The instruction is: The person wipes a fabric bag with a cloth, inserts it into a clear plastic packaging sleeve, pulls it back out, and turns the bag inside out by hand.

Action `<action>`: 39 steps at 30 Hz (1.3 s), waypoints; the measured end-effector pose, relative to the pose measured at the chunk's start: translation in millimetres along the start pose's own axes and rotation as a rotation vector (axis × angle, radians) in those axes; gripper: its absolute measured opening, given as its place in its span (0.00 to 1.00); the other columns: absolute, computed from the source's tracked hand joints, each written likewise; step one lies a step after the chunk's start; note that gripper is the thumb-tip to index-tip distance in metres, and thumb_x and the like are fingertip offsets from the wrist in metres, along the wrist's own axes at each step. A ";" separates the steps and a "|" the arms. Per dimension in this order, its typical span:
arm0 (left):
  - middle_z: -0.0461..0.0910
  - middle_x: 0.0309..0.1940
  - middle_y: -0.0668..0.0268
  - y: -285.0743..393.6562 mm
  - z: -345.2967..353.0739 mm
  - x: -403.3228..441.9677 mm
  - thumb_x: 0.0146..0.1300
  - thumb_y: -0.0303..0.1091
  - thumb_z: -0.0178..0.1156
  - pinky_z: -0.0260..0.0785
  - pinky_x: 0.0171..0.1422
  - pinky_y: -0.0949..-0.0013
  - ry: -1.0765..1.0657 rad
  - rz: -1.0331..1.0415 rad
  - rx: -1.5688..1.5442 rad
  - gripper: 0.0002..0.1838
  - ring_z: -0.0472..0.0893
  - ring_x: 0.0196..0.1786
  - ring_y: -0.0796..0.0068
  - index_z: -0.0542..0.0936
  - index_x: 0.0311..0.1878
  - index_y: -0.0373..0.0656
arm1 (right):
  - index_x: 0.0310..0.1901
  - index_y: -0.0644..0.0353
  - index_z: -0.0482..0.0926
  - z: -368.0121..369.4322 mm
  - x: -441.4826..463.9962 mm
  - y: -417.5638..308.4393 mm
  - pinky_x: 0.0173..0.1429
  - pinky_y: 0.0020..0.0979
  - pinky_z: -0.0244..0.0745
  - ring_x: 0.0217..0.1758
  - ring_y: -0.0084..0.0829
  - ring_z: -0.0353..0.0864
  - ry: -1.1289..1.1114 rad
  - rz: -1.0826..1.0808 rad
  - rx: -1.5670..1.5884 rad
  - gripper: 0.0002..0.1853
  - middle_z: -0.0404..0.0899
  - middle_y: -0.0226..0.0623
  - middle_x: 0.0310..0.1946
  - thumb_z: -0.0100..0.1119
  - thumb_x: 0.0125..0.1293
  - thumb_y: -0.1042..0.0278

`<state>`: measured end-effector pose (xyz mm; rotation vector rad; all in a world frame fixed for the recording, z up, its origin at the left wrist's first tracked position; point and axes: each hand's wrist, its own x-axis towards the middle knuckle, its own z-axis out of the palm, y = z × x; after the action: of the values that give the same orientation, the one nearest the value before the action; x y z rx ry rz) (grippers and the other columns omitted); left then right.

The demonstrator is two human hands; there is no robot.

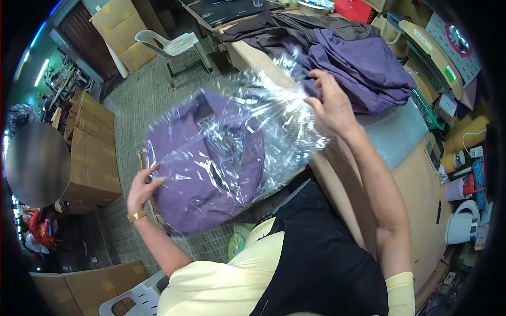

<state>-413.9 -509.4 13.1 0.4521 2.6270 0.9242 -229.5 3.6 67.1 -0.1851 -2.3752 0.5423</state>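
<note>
A purple folded garment [184, 184] lies inside a clear, shiny plastic bag [284, 126], in front of me and a little left. My right hand [329, 100] pinches the gathered upper end of the bag. At the bag's left edge, my left hand [144, 188] has its thumb and fingers apart, close against the plastic beside the garment. On the table to the right, a purple cloth pile [363, 66] sits just beyond my right hand, with dark cloth [263, 32] behind it.
Flat clear plastic [398, 131] lies on the cardboard-coloured table [411, 195]. A white chair [174, 45] stands ahead on the tiled floor. Cardboard boxes [95, 152] are stacked at left. A white jug [463, 221] and shelf items line the right. People [42, 231] show at far left.
</note>
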 end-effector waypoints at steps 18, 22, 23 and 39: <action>0.51 0.80 0.52 70.8 381.0 170.4 0.43 0.73 0.68 0.34 0.70 0.14 -0.447 0.664 0.754 0.53 0.39 0.82 0.38 0.71 0.71 0.52 | 0.37 0.66 0.79 -162.2 -217.0 48.6 0.42 0.32 0.74 0.35 0.38 0.80 0.170 0.564 -0.174 0.04 0.77 0.42 0.33 0.60 0.61 0.82; 0.70 0.69 0.45 100.1 352.8 216.6 0.47 0.67 0.71 0.60 0.76 0.53 -0.698 0.759 0.805 0.43 0.65 0.73 0.38 0.82 0.57 0.41 | 0.39 0.65 0.78 -215.8 -294.1 90.7 0.48 0.40 0.74 0.43 0.47 0.78 0.257 0.672 -0.523 0.04 0.77 0.46 0.38 0.59 0.63 0.78; 0.79 0.59 0.45 132.2 327.9 228.4 0.51 0.64 0.69 0.70 0.67 0.53 -0.902 0.459 0.841 0.36 0.77 0.64 0.47 0.85 0.51 0.40 | 0.40 0.65 0.79 -233.5 -314.5 104.5 0.50 0.42 0.74 0.46 0.49 0.78 0.273 0.702 -0.623 0.05 0.77 0.47 0.40 0.59 0.62 0.78; 0.84 0.40 0.50 546.8 304.8 115.1 0.62 0.48 0.67 0.75 0.50 0.53 0.014 1.330 0.173 0.22 0.84 0.45 0.49 0.83 0.48 0.37 | 0.48 0.57 0.79 -326.8 -419.1 209.3 0.58 0.51 0.71 0.54 0.53 0.77 0.424 1.205 -1.095 0.08 0.80 0.49 0.49 0.54 0.72 0.67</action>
<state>-294.1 106.8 118.2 2.3430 2.1714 0.9323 298.5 186.9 -50.4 -2.0121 -1.6509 -0.3669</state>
